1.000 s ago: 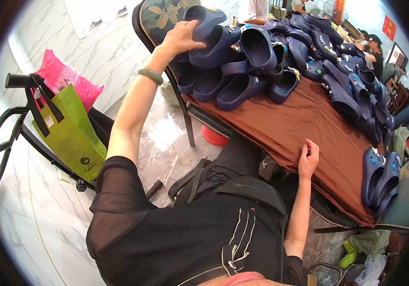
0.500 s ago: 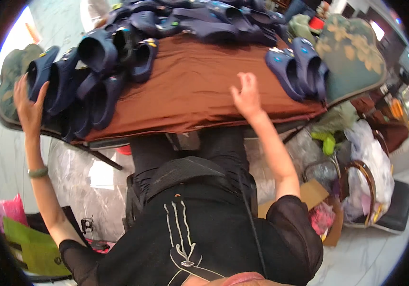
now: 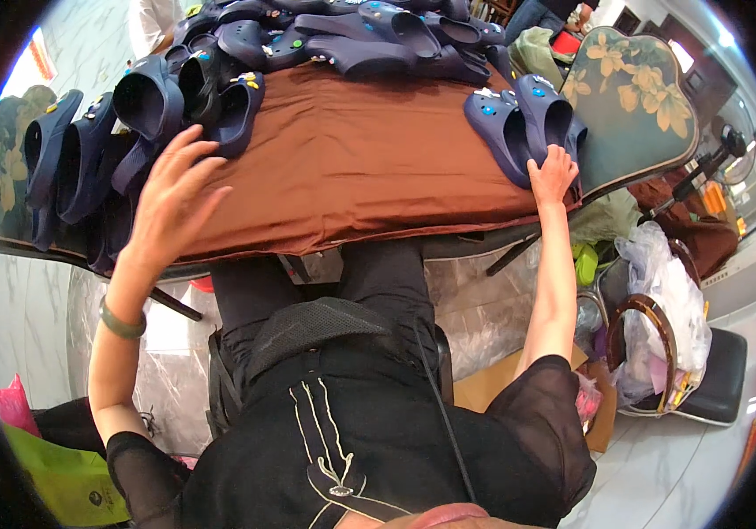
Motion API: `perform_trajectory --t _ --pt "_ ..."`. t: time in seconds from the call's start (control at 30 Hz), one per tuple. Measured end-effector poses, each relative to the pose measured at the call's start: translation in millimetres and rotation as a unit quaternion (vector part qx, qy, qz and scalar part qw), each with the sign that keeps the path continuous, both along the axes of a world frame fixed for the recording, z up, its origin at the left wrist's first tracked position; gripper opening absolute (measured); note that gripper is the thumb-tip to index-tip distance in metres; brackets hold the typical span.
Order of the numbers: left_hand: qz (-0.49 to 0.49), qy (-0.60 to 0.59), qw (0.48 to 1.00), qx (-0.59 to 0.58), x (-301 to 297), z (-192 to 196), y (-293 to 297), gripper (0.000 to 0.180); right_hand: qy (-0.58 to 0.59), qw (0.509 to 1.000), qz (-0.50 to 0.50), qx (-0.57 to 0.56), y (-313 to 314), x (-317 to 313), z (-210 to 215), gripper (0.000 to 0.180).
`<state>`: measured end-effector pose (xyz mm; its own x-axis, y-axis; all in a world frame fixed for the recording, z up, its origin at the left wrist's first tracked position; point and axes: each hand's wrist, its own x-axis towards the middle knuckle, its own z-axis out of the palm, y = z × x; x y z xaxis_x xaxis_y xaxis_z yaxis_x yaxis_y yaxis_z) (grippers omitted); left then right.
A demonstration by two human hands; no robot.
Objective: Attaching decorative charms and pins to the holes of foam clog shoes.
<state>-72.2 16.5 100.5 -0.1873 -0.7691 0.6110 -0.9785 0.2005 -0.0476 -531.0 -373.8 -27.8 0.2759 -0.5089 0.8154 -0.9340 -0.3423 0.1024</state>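
At the right end of the table, the fingers of my right hand (image 3: 553, 181) close on the heel end of a navy clog (image 3: 544, 113) with small charms on its top. Just left of it, touching, lies a second navy clog (image 3: 499, 132) with blue and white charms. My left hand (image 3: 175, 198) is open, fingers apart, above the table's near left edge with nothing in it. Behind that hand stand several navy clogs, among them one with its opening toward me (image 3: 149, 101) and one with yellow charms (image 3: 241, 110); the hand partly hides the lower ones.
A brown cloth (image 3: 351, 159) covers the table's middle. Heaped navy clogs (image 3: 378, 44) line the far edge. Floral padded ends (image 3: 629, 101) show at both sides. On the right, a black stool (image 3: 718, 379) carries plastic bags (image 3: 660, 309). A green bag (image 3: 65, 476) sits lower left. People stand beyond.
My left hand has left the clogs at the far left and swung right, staying open. My right hand has moved right from above the cloth and taken hold of a clog's heel.
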Motion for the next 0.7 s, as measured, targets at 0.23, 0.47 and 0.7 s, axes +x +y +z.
perform_trajectory --t 0.23,0.47,0.7 --pt "-0.099 0.231 0.953 0.168 -44 -75 -50 0.028 -0.011 0.954 0.296 -0.044 138 103 0 0.045" --pt "-0.088 0.595 0.756 0.258 -80 -133 -98 0.063 0.030 0.864 0.498 0.068 246 222 -39 0.050" --pt "0.026 0.624 0.725 0.290 17 -127 -51 0.037 -0.083 0.804 0.587 0.052 216 237 9 0.009"
